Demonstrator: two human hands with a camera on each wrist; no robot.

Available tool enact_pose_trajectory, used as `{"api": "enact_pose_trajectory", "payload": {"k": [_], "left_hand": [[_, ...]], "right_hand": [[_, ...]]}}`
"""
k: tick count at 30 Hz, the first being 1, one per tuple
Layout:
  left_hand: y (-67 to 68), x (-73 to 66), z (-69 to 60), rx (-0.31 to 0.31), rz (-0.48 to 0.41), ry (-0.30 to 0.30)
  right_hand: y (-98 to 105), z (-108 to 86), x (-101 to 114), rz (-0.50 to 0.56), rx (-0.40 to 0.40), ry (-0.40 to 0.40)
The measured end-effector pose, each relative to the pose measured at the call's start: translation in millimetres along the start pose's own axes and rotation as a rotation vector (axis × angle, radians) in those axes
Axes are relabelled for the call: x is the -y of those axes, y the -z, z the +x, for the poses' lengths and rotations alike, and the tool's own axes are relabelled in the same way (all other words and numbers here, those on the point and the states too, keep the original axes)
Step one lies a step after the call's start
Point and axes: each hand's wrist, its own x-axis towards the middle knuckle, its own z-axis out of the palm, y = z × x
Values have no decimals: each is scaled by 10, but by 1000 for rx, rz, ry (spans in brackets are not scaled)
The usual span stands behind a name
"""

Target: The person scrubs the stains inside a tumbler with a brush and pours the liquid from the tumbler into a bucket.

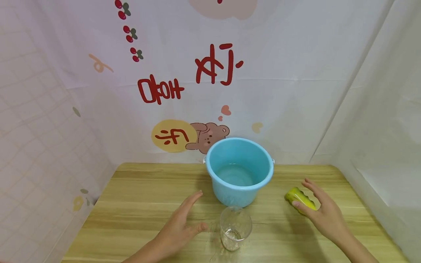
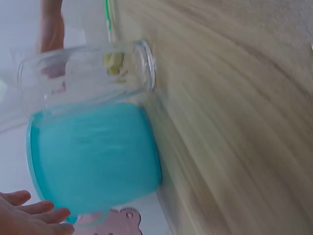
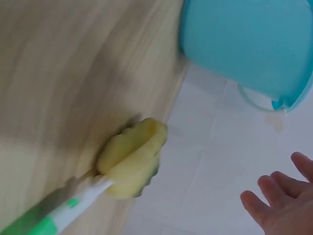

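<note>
A clear glass cup (image 1: 235, 228) stands upright on the table, with a little clear liquid at its bottom. To its left, apart from it, is my left hand (image 1: 177, 226), fingers extended and thumb spread. Over at the right lies a sponge cup brush (image 1: 300, 200); in the right wrist view its yellow sponge head (image 3: 132, 161) and green-and-white handle (image 3: 63, 215) show. My right hand (image 1: 325, 213) is held above the brush, fingers spread, apart from the sponge. Behind the cup stands a light blue bucket (image 1: 236, 195) with water in it.
The wooden table (image 1: 141, 197) reaches back to a white printed cloth (image 1: 283, 98), with cloth walls at both sides. The bucket sits near the back edge, between both hands. A few wet marks show on the table beside the cup.
</note>
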Motion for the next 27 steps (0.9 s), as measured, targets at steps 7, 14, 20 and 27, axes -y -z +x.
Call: {"api": "enact_pose_trajectory", "payload": {"k": [7,14,20,27], "left_hand": [[160,169,-38,-175,265,-142],[347,388,3,-300,545,-295],[482,506,13,-295,656,-215],[554,669,1,-254,722,-117]], "right_hand": [[18,-183,-258,-20,23,22],[36,-301,-555,-112,29,81],[60,-362,-768,-257,14,131],[69,-401,-922,-367,24,146]]}}
